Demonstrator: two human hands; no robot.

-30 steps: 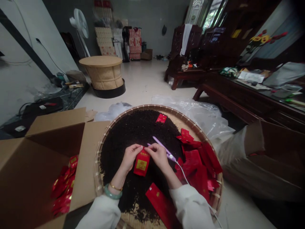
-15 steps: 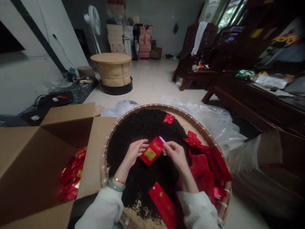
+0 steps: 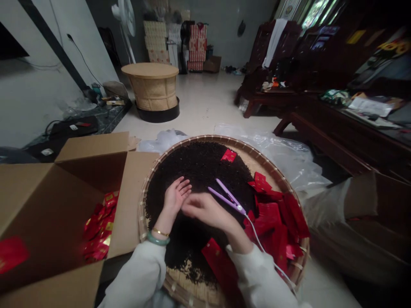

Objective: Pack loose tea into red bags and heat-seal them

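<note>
Head view, and here's the left hand (image 3: 176, 194), palm up and fingers loose, released, over the round woven tray (image 3: 282, 173). Right beside it comes the right hand (image 3: 205, 209), curled and blurred; whether it grips anything, I can't tell. Under both lies dark, loose leafy stuff (image 3: 192, 158), light and crumbly by the look of it.

To the tray's right side, inside the rim, sit the flat red packets (image 3: 272, 222): thin, soft, probably slippery, best pinched at an edge. One long red packet (image 3: 221, 267) lies at the tray's near side, a small red packet (image 3: 229, 155) towards its far side. Left of the tray, plumper packets (image 3: 102, 226) fill part of the cardboard box (image 3: 131, 205); those look light, easy to take by a corner.

Near the tray's middle, the purple clamp (image 3: 229, 199) gapes; stiff arms, possibly hot inside, so take it by the outside, minding its cord (image 3: 256, 234).

Now the murky bits: the right fingertips smear, a red shape (image 3: 13, 253) at the far left blurs, and sleeve and frame edge cut off the long packet.
</note>
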